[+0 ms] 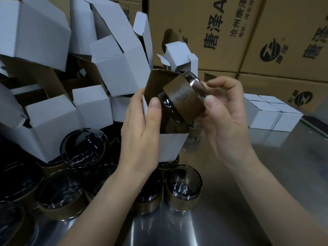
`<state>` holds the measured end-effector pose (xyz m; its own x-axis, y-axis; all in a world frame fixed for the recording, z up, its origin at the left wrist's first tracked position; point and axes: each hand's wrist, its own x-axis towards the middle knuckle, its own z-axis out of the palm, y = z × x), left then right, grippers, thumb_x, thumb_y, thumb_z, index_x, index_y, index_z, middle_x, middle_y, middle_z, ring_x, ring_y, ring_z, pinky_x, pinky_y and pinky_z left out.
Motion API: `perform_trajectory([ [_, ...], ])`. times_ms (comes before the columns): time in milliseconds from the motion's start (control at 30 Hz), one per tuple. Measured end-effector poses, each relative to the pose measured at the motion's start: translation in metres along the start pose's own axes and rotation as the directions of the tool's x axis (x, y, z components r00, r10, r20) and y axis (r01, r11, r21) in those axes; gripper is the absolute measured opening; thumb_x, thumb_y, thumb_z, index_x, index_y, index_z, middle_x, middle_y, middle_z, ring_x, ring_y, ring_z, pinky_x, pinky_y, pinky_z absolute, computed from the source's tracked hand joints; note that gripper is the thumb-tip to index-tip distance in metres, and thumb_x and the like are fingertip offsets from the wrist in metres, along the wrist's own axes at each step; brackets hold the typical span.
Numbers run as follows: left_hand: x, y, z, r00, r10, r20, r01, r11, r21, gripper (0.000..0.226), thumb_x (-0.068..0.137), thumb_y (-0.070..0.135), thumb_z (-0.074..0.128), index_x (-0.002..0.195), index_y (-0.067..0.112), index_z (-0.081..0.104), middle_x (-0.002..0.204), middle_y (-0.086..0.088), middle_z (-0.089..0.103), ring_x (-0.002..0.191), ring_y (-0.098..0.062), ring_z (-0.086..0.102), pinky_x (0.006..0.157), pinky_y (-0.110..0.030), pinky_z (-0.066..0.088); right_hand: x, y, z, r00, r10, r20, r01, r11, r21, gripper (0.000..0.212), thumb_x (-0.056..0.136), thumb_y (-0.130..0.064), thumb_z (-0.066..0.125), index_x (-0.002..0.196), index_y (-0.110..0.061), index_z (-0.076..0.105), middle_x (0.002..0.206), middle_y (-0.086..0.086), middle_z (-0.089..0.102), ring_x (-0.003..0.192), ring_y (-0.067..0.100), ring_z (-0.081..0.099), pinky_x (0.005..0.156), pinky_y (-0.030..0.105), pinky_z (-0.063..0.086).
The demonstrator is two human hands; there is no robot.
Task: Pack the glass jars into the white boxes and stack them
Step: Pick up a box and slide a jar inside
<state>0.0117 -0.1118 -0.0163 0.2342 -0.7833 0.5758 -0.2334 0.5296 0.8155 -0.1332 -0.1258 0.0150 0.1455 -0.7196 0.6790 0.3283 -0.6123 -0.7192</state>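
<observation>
Many big brown cartons (pixel 230 32) with black print stand stacked like a wall behind the held box (pixel 170 146). A shiny metal table (pixel 266 174) lies under the held box and runs out to its right. A tall, messy pile of open white boxes (pixel 44 41) sits to the left of the held box, with flaps sticking up. A neat block of closed white boxes (pixel 271 114) sits on the table to the right of the held box, well apart from it. Lots of loose glass jars (pixel 78 150) sit below and left of the held box. They are dark glass, and most wear a brown paper band. One upright jar (pixel 183 185) stands just below the held box.

The held box is white outside and brown inside, and its open mouth faces up and right. The left hand (pixel 140 135) grips it from the left side, with the thumb on its front edge. The right hand (pixel 229 121), to the right of the held box, pinches the bottom end of the held jar (pixel 184 102) between thumb and fingers. That jar is tipped over. Its open rim is at the mouth of the held box, and its bottom end sticks out.
</observation>
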Motion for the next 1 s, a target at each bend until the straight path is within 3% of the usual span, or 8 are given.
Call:
perform_trajectory([
  [167, 0.0, 0.002, -0.001, 1.0, -0.03, -0.005, 0.03, 0.997, -0.067, 0.045, 0.094, 0.058, 0.031, 0.127, 0.033, 0.049, 0.109, 0.021, 0.058, 0.104, 0.01, 0.054, 0.079, -0.002, 0.039, 0.007, -0.004, -0.002, 0.988, -0.091, 0.122, 0.116, 0.968, -0.224, 0.028, 0.088, -0.017, 0.055, 0.11, -0.02, 0.039, 0.117, 0.009, 0.055, 0.095, 0.021, 0.061, 0.079, 0.021, 0.052],
  [233, 0.001, 0.003, -0.002, 0.999, -0.038, -0.001, 0.038, 0.997, -0.074, 0.04, 0.093, 0.056, 0.03, 0.122, 0.035, 0.049, 0.106, 0.02, 0.058, 0.101, 0.01, 0.054, 0.077, -0.002, 0.039, 0.011, -0.007, -0.002, 0.983, -0.064, 0.172, 0.114, 0.949, -0.295, 0.03, 0.088, -0.017, 0.058, 0.111, -0.024, 0.039, 0.118, 0.008, 0.055, 0.092, 0.006, 0.062, 0.078, 0.024, 0.054],
  [333, 0.001, 0.003, -0.002, 0.998, -0.057, 0.01, 0.058, 0.995, -0.08, 0.039, 0.092, 0.057, 0.03, 0.12, 0.037, 0.049, 0.109, 0.018, 0.058, 0.102, 0.009, 0.054, 0.079, -0.003, 0.039, 0.016, -0.013, -0.001, 0.971, 0.015, 0.241, 0.088, 0.908, -0.41, 0.034, 0.087, -0.024, 0.063, 0.11, -0.029, 0.039, 0.119, 0.007, 0.055, 0.099, 0.009, 0.063, 0.079, 0.033, 0.055],
  [467, 0.003, 0.001, -0.003, 0.998, -0.065, 0.016, 0.066, 0.995, -0.079, 0.062, 0.089, 0.064, 0.032, 0.133, 0.024, 0.049, 0.12, 0.007, 0.059, 0.112, -0.002, 0.055, 0.095, -0.024, 0.047, 0.027, -0.025, 0.003, 0.951, 0.172, 0.258, 0.014, 0.807, -0.59, 0.035, 0.082, -0.038, 0.068, 0.103, -0.034, 0.04, 0.118, -0.001, 0.063, 0.104, 0.023, 0.064, 0.078, 0.053, 0.055],
  [600, 0.004, -0.001, -0.003, 0.996, -0.083, 0.02, 0.085, 0.994, -0.076, 0.078, 0.08, 0.073, 0.031, 0.141, 0.025, 0.044, 0.133, 0.005, 0.055, 0.125, -0.008, 0.051, 0.107, -0.042, 0.043, 0.039, -0.036, 0.007, 0.926, 0.273, 0.259, -0.041, 0.756, -0.654, 0.04, 0.079, -0.03, 0.074, 0.101, -0.028, 0.041, 0.111, 0.002, 0.068, 0.095, 0.013, 0.065, 0.073, 0.034, 0.056],
  [733, 0.006, -0.005, -0.003, 0.993, -0.117, 0.022, 0.118, 0.99, -0.077, 0.089, 0.076, 0.077, 0.031, 0.148, 0.025, 0.036, 0.146, 0.003, 0.046, 0.136, -0.011, 0.042, 0.114, -0.044, 0.036, 0.039, -0.035, 0.015, 0.923, 0.298, 0.242, -0.026, 0.677, -0.736, 0.046, 0.075, -0.019, 0.08, 0.093, -0.031, 0.039, 0.107, -0.002, 0.07, 0.096, 0.009, 0.063, 0.081, 0.036, 0.052],
  [867, 0.007, -0.005, -0.003, 0.993, -0.117, 0.02, 0.118, 0.99, -0.079, 0.087, 0.077, 0.076, 0.032, 0.147, 0.025, 0.038, 0.144, 0.003, 0.049, 0.134, -0.01, 0.044, 0.113, -0.043, 0.037, 0.038, -0.039, 0.026, 0.924, 0.291, 0.249, 0.035, 0.584, -0.811, 0.044, 0.072, -0.021, 0.079, 0.092, -0.029, 0.04, 0.1, -0.004, 0.069, 0.095, 0.006, 0.062, 0.078, 0.026, 0.047],
  [1000, 0.006, -0.004, -0.003, 0.994, -0.112, 0.005, 0.112, 0.986, -0.12, 0.074, 0.079, 0.074, 0.032, 0.14, 0.032, 0.044, 0.133, 0.011, 0.054, 0.124, 0.0, 0.049, 0.104, -0.028, 0.041, 0.042, -0.046, 0.039, 0.887, 0.34, 0.314, 0.145, 0.44, -0.886, 0.045, 0.073, -0.021, 0.076, 0.099, -0.021, 0.04, 0.095, -0.001, 0.065, 0.091, 0.016, 0.063, 0.071, 0.035, 0.048],
])
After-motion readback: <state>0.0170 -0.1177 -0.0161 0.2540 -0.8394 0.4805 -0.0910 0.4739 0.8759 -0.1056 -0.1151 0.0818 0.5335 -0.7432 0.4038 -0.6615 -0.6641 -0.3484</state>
